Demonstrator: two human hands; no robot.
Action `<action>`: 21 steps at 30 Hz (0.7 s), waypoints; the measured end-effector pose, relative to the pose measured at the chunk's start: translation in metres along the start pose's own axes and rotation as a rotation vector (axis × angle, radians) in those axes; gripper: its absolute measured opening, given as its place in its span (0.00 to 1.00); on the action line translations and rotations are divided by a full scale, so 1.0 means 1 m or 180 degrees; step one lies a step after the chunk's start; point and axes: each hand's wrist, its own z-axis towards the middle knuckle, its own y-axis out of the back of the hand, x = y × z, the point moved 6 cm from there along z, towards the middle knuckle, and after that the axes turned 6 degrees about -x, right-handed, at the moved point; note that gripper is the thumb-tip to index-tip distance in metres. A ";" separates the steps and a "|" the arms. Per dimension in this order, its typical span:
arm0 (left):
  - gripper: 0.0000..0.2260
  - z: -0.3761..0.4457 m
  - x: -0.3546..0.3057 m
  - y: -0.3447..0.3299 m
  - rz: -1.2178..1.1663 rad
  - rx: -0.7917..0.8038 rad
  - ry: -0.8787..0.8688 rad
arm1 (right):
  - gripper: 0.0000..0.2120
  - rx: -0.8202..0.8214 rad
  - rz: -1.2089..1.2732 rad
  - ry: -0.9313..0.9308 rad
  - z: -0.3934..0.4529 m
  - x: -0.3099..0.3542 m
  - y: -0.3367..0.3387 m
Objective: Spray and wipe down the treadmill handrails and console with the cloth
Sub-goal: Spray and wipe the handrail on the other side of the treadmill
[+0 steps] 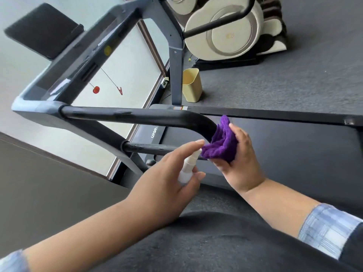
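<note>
Handrail (137, 115): black padded bar, running from the grey console (64, 75) at far left toward the right, curving down at its near end; a second, thinner bar (149, 149) lies below and nearer. The bend of the upper bar touches the cloth.

Cloth (222, 143): purple, bunched, pressed against the curved end of the handrail. Right fingers (238, 134) are curled around it from the right, thumb under the lower fold; grip closed on the cloth.

Right hand (239, 163): back toward the camera, wrist bent upward, forearm entering from lower right, plaid cuff (328, 230) rolled back near the elbow.

Bottle (187, 168): small white sprayer, nozzle aimed at the cloth and almost touching its lower left edge. Left fingers (188, 149) wrap the body, index finger laid along the top over the pump, thumb on the near side; grip closed on the bottle.

Left hand (167, 183): palm turned right, forearm entering from lower left, just beside the right hand, not touching it.

Open room: the black belt (275, 154) lies free to the right of both hands, bounded on its far edge by a dark side rail (275, 112). The length of the handrail left of the cloth is unobstructed. Grey carpet (294, 75) beyond, with a yellow bin (192, 85) by the upright (175, 75) and a cream massage chair (225, 32) further off.
</note>
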 end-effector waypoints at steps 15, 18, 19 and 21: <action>0.27 0.006 0.026 0.017 -0.0251 -0.0463 0.0128 | 0.36 0.0919 -0.1261 0.0697 0.093 0.104 -0.038; 0.27 0.006 0.038 0.029 -0.0290 -0.0643 0.0178 | 0.29 0.1486 -0.1875 0.0919 0.109 0.124 -0.069; 0.27 0.006 0.041 0.031 -0.0284 -0.0673 0.0191 | 0.26 0.1592 -0.2057 0.1079 0.111 0.129 -0.078; 0.27 0.006 0.046 0.035 -0.0288 -0.0713 0.0216 | 0.24 0.1709 -0.2367 0.1398 0.111 0.137 -0.094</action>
